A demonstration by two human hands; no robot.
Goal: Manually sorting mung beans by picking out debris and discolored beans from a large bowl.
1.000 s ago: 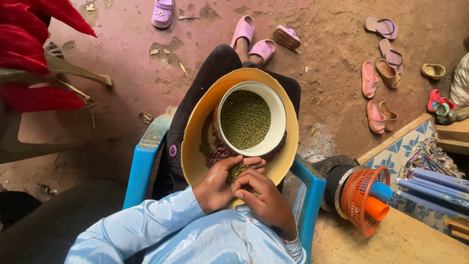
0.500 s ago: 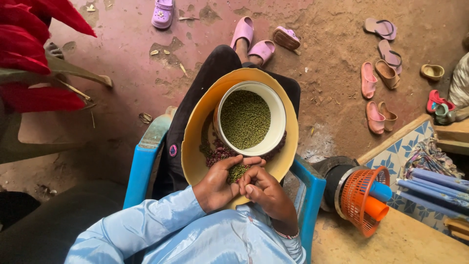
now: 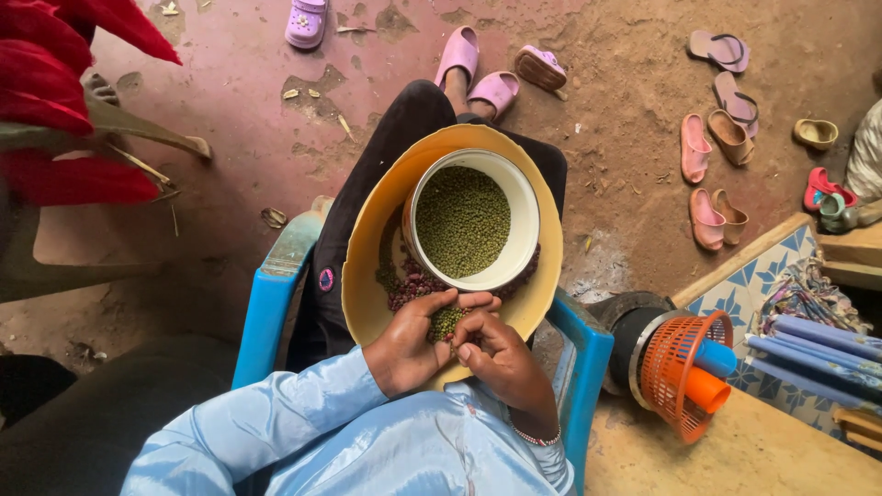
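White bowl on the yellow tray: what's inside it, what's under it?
The white bowl holds small green beans. It sits on the yellow tray; dark reddish beans show at its edge. Anything directly beneath is hidden.

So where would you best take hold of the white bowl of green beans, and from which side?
Probably by the far rim of the white bowl, coming from above. It sits upright inside the yellow basin, heaped with green beans, so the walls are hemmed in. The left hand and right hand crowd the near rim.
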